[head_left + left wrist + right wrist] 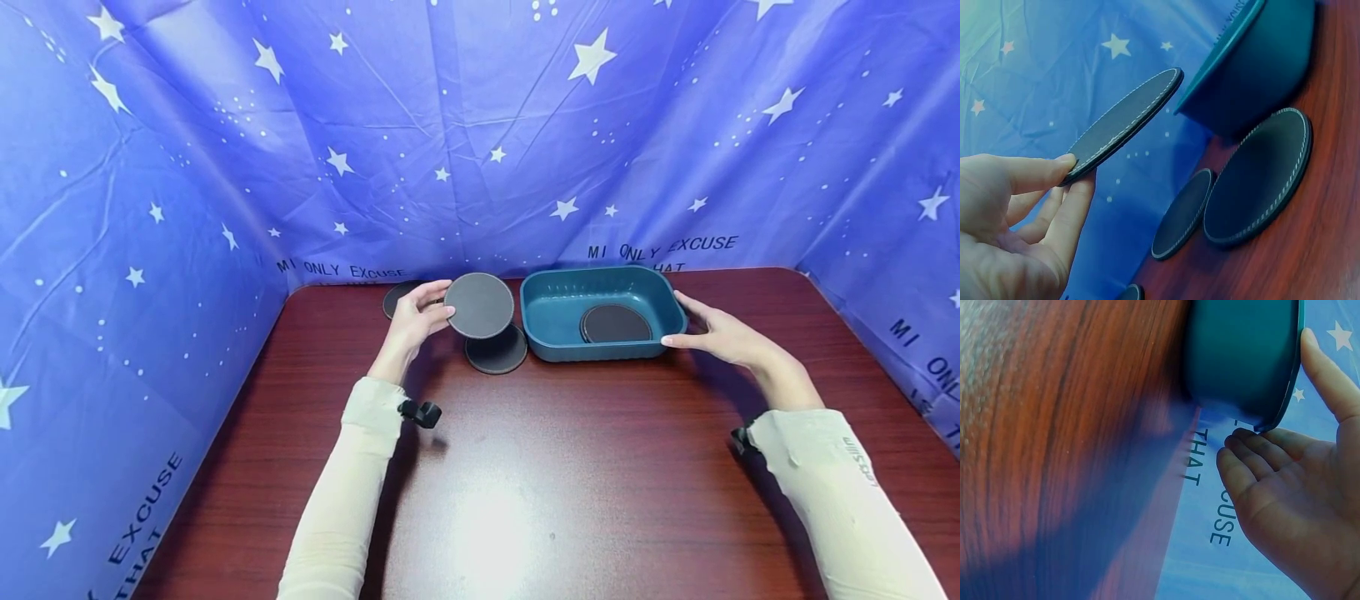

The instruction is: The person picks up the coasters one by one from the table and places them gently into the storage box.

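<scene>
My left hand [416, 321] pinches a round black coaster [480, 306] by its edge, thumb on top and fingers below. In the left wrist view this coaster [1124, 128] is tilted, with pale stitching round its rim, raised above the others. A second coaster [497, 352] lies on the table just below it. Partly hidden behind the left hand is another coaster [396, 302]. A teal rectangular bin [600, 353] stands to the right, with a dark coaster [617, 323] inside. My right hand [723, 333] touches the bin's right end, thumb at the rim, fingers loosely extended.
The reddish-brown wooden table [570, 467] extends toward me, with a bright light reflection on it. Blue star-printed cloth [465, 133] hangs behind the table and along both sides. A small black wrist mount [422, 412] sticks out from the left sleeve.
</scene>
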`<state>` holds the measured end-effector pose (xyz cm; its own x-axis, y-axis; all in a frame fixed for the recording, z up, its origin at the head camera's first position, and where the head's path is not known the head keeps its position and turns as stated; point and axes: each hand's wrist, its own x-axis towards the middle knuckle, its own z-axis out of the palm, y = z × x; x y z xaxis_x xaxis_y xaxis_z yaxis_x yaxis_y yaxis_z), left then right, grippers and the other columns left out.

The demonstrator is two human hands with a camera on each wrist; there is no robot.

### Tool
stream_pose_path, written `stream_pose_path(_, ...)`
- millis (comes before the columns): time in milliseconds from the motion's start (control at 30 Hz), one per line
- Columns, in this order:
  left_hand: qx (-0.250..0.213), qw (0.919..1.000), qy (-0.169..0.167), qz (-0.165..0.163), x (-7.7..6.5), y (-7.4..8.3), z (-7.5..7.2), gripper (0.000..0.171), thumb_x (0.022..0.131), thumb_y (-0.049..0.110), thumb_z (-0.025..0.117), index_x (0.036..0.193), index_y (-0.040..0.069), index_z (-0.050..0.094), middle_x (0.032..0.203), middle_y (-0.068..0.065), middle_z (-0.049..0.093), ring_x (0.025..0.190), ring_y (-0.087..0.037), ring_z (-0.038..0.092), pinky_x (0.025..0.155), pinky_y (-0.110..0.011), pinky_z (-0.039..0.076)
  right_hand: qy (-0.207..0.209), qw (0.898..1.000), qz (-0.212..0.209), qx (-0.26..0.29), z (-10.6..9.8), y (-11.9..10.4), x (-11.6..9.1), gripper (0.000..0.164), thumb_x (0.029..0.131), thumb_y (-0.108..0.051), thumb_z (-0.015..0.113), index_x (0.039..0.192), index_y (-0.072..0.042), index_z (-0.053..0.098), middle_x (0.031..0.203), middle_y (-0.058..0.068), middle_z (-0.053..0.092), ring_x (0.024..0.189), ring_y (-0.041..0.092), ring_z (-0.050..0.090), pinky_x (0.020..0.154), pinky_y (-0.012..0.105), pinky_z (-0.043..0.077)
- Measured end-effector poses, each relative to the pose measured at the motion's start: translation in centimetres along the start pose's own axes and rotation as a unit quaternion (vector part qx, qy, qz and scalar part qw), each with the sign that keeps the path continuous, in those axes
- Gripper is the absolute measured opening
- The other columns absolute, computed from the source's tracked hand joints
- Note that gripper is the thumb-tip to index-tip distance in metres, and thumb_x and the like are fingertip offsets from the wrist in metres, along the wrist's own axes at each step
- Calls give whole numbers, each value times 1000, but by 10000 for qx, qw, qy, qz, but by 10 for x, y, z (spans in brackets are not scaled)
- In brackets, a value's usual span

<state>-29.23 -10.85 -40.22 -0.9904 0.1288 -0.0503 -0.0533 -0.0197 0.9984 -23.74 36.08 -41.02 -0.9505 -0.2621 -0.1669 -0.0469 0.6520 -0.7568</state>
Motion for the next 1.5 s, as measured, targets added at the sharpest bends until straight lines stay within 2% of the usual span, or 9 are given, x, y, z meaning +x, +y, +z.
stream_pose_path(367, -77, 9996, -217, 179, 9, 3, 33, 52, 89, -11, 63, 139, 0, 54, 122, -12, 62, 83, 0, 64, 72, -17, 60, 4, 10000, 21, -17, 0, -1, 0, 98, 93, -25, 70, 160, -8, 0, 162, 31, 15, 145, 54, 25, 115, 69, 25)
stream_pose_path(733, -177, 9989, -408, 167, 17, 3, 69, 51, 88, -12, 63, 137, 1, 57, 129, -22, 62, 83, -2, 64, 70, -18, 60, 24, 9999, -46, 100, 0, 0, -1, 98, 93, -23, 70, 160, -8, 1, 163, 30, 13, 146, 54, 22, 116, 69, 23)
stream_pose_path(900, -51, 9986, -504, 124, 22, 2, 85, 50, 88, -10, 65, 136, 3, 59, 129, -21, 63, 83, -2, 64, 72, -19, 60, 37, 10000, -60, 46, 0, 0, -1, 98, 93, -23, 70, 160, -8, 1, 163, 30, 13, 146, 54, 22, 116, 69, 23)
stream_pose_path(1133, 107, 9979, -638, -51, 27, 3, 110, 49, 89, -7, 67, 136, 6, 60, 131, -18, 63, 89, -7, 62, 82, -27, 61, 28, 9999, -95, 29, 1, 0, 0, 97, 94, -24, 70, 160, -8, 1, 164, 28, 12, 146, 53, 23, 116, 67, 24)
stream_pose_path(1400, 397, 9970, -664, -4, 32, -3, 142, 49, 87, -9, 67, 134, 5, 62, 129, -19, 63, 92, -9, 61, 88, -36, 62, 52, 9999, -108, 57, 1, 0, 0, 96, 94, -23, 69, 160, -8, 2, 165, 25, 13, 146, 50, 26, 116, 63, 25)
stream_pose_path(1467, 498, 9968, -627, 29, 33, -4, 149, 48, 87, -10, 67, 133, 5, 62, 129, -19, 63, 92, -10, 61, 87, -37, 62, 58, 9999, -120, 53, 1, 1, -1, 96, 94, -24, 69, 160, -7, 2, 165, 25, 13, 146, 50, 26, 116, 61, 25)
stream_pose_path(1500, 555, 9966, -606, 36, 33, -5, 153, 48, 87, -10, 67, 132, 5, 63, 129, -19, 64, 92, -11, 61, 86, -36, 62, 62, 9999, -129, 50, 1, 1, -1, 96, 94, -24, 69, 160, -7, 2, 165, 25, 14, 146, 50, 26, 118, 55, 27)
